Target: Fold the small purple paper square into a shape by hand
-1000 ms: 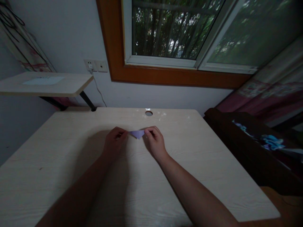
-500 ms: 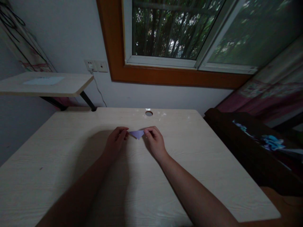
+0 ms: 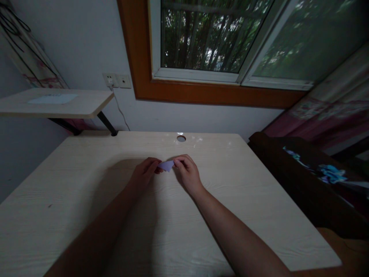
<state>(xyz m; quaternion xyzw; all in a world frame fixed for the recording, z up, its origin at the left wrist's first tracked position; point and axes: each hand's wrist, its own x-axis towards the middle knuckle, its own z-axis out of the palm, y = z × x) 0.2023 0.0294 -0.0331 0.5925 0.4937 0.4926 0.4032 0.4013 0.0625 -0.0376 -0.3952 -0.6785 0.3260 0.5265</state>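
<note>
A small piece of folded purple paper (image 3: 167,166) is stretched between my two hands over the far middle of the desk. My left hand (image 3: 145,169) pinches its left end between thumb and fingers. The right end is gripped by the thumb and forefinger of my right hand (image 3: 187,169). A pointed lower edge of the paper faces me. Both ends are hidden under the fingertips.
Under my hands lies the pale wood-grain desk (image 3: 219,215), with a round cable hole (image 3: 181,138) near its back edge. A raised shelf (image 3: 57,109) with a sheet of paper (image 3: 53,99) stands back left. Right of the desk is a dark piece of furniture (image 3: 294,169).
My left hand has moved slightly right and toward me, closer to my right hand. The paper now tilts, its left end lower, and less of it shows.
</note>
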